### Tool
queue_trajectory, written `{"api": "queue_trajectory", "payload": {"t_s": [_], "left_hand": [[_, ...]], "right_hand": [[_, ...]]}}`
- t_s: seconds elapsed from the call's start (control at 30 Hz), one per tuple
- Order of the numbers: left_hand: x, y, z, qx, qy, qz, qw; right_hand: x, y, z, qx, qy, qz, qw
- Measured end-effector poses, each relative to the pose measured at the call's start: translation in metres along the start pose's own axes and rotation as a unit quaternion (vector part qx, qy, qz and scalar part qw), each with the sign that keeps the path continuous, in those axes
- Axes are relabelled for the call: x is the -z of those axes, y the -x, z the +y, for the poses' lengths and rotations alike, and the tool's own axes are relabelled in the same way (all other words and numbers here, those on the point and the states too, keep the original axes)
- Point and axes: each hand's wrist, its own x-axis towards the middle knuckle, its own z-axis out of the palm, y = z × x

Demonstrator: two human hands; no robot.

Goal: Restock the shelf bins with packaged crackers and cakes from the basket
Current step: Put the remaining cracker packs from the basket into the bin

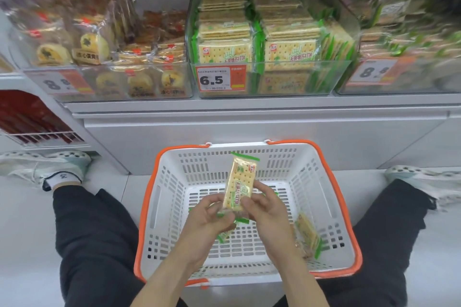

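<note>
Head view, looking down. Both hands, left hand (212,217) and right hand (267,207), hold one upright cracker packet (239,182) with green ends above a white basket (172,197) with an orange rim, which stands on the floor between the person's knees. More packets (308,234) lie in the basket at the right. On the shelf above, a clear middle bin (272,77) holds stacked cracker packs behind a price tag (220,78) reading 6.5; the left bin (109,82) holds round cakes.
</note>
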Motion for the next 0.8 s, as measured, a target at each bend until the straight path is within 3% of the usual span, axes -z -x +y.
{"api": "queue_trajectory", "payload": {"t_s": [0.17,0.27,0.37,0.43,0.6,0.8], "left_hand": [[-0.004,-0.005,0.028,-0.044,-0.078,0.022,0.996],[-0.008,-0.014,0.051,-0.074,-0.061,0.015,0.995],[-0.015,-0.020,0.071,-0.102,-0.088,0.001,0.991],[-0.020,-0.023,0.085,-0.113,-0.080,0.011,0.990],[-0.037,-0.029,0.125,-0.139,-0.056,0.004,0.989],[-0.057,-0.035,0.176,-0.166,0.007,-0.030,0.986]], "right_hand": [[0.022,-0.009,-0.033,0.036,0.149,-0.066,0.986],[0.030,-0.014,-0.060,0.074,0.258,-0.100,0.958],[0.033,-0.016,-0.089,0.134,0.343,-0.081,0.926],[0.033,-0.017,-0.107,0.193,0.404,-0.049,0.893],[0.024,-0.027,-0.145,0.326,0.566,-0.018,0.757],[0.022,-0.040,-0.187,0.412,0.579,-0.017,0.703]]}}
